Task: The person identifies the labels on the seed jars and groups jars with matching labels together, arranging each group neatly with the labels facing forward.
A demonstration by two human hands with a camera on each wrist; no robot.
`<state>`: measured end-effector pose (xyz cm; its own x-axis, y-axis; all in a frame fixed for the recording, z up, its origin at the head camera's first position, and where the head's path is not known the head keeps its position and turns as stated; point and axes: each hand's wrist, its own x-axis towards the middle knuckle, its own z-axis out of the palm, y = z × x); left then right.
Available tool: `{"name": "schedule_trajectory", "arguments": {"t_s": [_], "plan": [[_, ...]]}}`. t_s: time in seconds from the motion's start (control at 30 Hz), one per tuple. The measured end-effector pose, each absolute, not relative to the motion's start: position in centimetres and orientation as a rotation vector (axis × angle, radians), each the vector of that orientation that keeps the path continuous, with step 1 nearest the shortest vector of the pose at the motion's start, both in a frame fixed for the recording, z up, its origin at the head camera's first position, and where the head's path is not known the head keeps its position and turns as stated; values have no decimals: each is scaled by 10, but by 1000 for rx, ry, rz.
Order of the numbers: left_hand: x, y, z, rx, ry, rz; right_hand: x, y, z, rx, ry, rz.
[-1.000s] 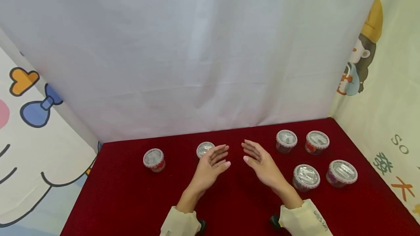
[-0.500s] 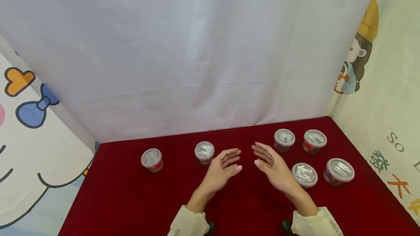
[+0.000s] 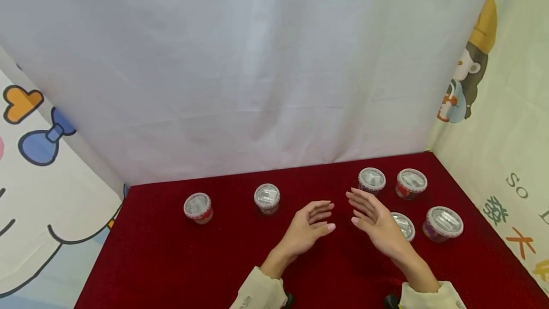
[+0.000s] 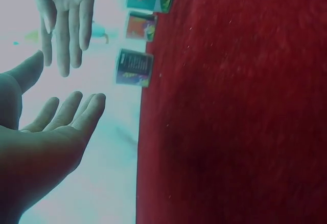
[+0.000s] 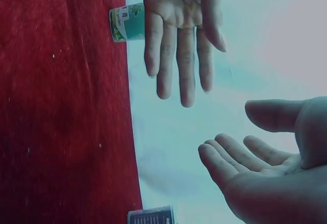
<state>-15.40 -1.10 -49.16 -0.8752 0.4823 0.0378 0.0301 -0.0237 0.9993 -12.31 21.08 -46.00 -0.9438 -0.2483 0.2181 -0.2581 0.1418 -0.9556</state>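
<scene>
My left hand (image 3: 302, 232) and right hand (image 3: 379, 225) hover over the middle of the red-covered table, palms facing each other with a gap between them. Both hold nothing, and their fingers are relaxed. Nearest the right hand is a round lidded tub (image 3: 404, 226), partly hidden behind it. Another tub (image 3: 371, 179) sits just beyond its fingertips. To the left, a small tub (image 3: 267, 197) with a clear-topped lid stands behind the left hand. The left wrist view shows the left hand (image 4: 61, 132) with the right hand (image 4: 69, 14) opposite.
A red-sided tub (image 3: 198, 207) stands at the far left of the table (image 3: 171, 261). Two more tubs are at the right, a red one (image 3: 411, 183) at the back and a purple one (image 3: 443, 223) nearer. A white curtain (image 3: 240, 85) hangs along the back edge.
Both hands have moved to the right together, still apart and holding nothing. The small middle tub, earlier partly covered by the left hand, now shows fully. The tubs have stayed put.
</scene>
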Motion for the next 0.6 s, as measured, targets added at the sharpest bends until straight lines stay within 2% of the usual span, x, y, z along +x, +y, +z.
{"name": "schedule_trajectory", "arguments": {"t_s": [0.6], "plan": [[-148, 23, -496, 512, 1901, 1923, -105, 247, -460, 447, -2369, 1869]]}}
